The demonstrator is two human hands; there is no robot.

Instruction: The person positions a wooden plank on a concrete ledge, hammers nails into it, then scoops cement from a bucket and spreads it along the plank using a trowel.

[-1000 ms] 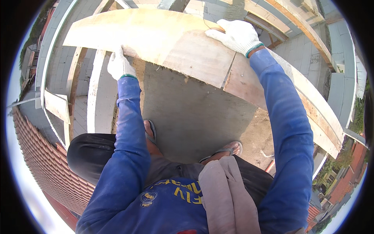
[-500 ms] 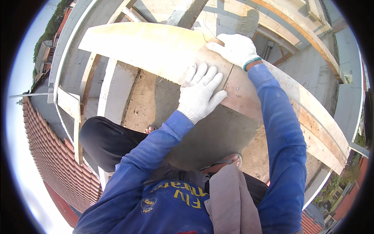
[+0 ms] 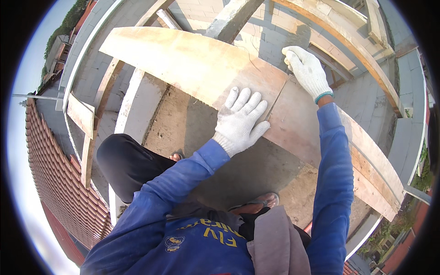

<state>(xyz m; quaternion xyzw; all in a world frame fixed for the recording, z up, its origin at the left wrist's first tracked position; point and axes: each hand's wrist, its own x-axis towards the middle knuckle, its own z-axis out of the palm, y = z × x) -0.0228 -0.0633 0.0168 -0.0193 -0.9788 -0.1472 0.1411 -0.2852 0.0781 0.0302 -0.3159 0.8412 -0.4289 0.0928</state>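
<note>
Head view: a pale board [image 3: 183,57] stretches from 10 to 1 o'clock, with the left hand [image 3: 240,120] just off centre, spread flat over its lower edge. At 2 o'clock a thin gap [image 3: 278,98] is left unclosed. Also at 2 o'clock, the right hand [image 3: 308,73] is half curled; whether it grips anything I cannot tell. The second board [image 3: 300,123], already laid end to end, reaches 4 o'clock.
</note>
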